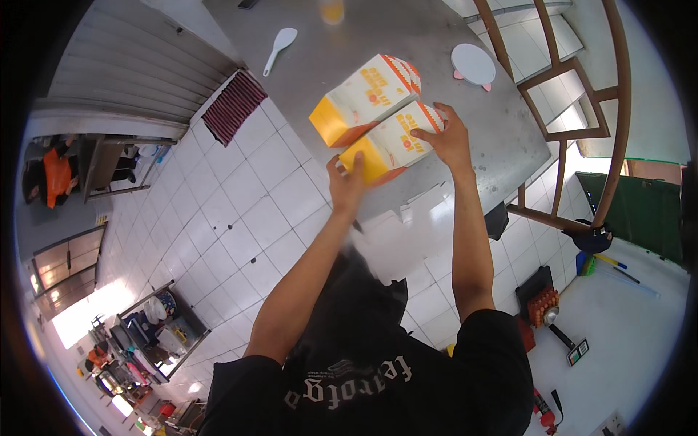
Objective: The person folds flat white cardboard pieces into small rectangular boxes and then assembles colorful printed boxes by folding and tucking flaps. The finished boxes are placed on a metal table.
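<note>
A white, yellow and red paper carton [396, 142] lies on the grey metal table [502, 138], near its front edge. My left hand [347, 183] grips its yellow end, thumb on top and fingers at the side. At its red-trimmed end, my right hand [452, 142] holds it with thumb and fingers spread across the corner. Right beside it, on the far side, lies a matching carton [363, 94] that neither hand holds. More red-trimmed edges show behind that carton's end, partly hidden.
A white rice paddle [282, 45] and a blurred yellow cup [332, 10] are farther back on the table. A round white disc [473, 64] with pink bits sits at right. Beyond the table's right side stands a brown wooden chair [623, 80]. A striped mat [231, 109] lies on the tiled floor.
</note>
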Demonstrator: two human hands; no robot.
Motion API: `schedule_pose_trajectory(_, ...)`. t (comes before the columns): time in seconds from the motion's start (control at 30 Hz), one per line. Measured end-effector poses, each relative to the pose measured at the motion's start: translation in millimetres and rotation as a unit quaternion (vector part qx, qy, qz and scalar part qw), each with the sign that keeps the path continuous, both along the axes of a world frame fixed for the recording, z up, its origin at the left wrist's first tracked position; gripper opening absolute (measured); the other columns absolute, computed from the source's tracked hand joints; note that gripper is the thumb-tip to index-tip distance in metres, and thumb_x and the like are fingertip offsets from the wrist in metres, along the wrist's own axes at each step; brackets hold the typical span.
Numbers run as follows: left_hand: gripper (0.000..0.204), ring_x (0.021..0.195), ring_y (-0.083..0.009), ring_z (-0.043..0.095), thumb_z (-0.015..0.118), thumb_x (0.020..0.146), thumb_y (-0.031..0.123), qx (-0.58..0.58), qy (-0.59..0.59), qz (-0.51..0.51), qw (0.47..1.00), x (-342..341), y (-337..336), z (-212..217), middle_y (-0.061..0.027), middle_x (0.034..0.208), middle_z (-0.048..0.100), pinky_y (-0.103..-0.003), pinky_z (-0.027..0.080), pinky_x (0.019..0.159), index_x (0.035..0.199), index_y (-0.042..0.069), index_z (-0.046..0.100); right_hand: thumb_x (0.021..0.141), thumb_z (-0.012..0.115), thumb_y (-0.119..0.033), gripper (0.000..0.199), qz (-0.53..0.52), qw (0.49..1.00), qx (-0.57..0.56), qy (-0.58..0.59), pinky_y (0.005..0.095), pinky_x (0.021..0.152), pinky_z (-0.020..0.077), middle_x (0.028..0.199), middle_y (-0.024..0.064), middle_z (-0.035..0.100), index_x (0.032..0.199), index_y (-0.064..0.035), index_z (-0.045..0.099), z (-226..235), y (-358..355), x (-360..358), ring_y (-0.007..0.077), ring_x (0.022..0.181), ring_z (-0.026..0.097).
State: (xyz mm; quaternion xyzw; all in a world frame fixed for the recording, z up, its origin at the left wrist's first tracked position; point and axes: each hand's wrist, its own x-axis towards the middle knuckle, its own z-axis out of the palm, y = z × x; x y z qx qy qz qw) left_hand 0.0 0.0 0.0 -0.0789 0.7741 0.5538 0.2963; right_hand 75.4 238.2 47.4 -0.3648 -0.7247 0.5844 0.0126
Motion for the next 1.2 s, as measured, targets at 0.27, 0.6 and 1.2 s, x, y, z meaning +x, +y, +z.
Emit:
schedule_pose_trajectory(0.27,0.114,0.129,-0.0419,0.053,0.081,0.077,0.065,-0.090,-0.021,-0.007,0.996,-9,42,-24,-0.0326,0.139,0.048,-0.047,0.046,0.109,0.150,-0.007,0.032,0.092,0.073,-0.047,0.074,0.029,0.893,0.436,-0.106,0.0604,0.112,0.0328,0.163,0.0245,0.031,0.157,-0.0285,0.044,-66,-21,5,0.0400,0.150,0.028)
schedule_pose_trajectory(0.6,0.128,0.139,-0.0425,0.041,0.080,0.070,0.077,-0.233,-0.103,-0.066,0.965,-15,56,-35,-0.0279,0.152,0.032,-0.055,0.052,0.100,0.157,0.003,0.023,0.095,0.057,-0.069,0.087,0.095,0.934,0.299,-0.171,0.0702,0.115,0.0266,0.168,0.0224,0.023,0.165,-0.0265,0.027,-102,-5,24,0.0420,0.155,0.024)
schedule_pose_trajectory(1.2,0.112,0.138,-0.0388,0.044,0.085,0.081,0.056,0.131,-0.195,-0.027,0.972,8,-139,-8,-0.0262,0.152,0.034,-0.052,0.051,0.105,0.160,0.010,0.020,0.075,0.085,-0.057,0.076,-0.085,0.873,0.354,-0.324,0.0600,0.107,0.0378,0.147,0.0234,0.047,0.133,-0.0106,0.067,-96,-141,197,0.0448,0.137,0.036)
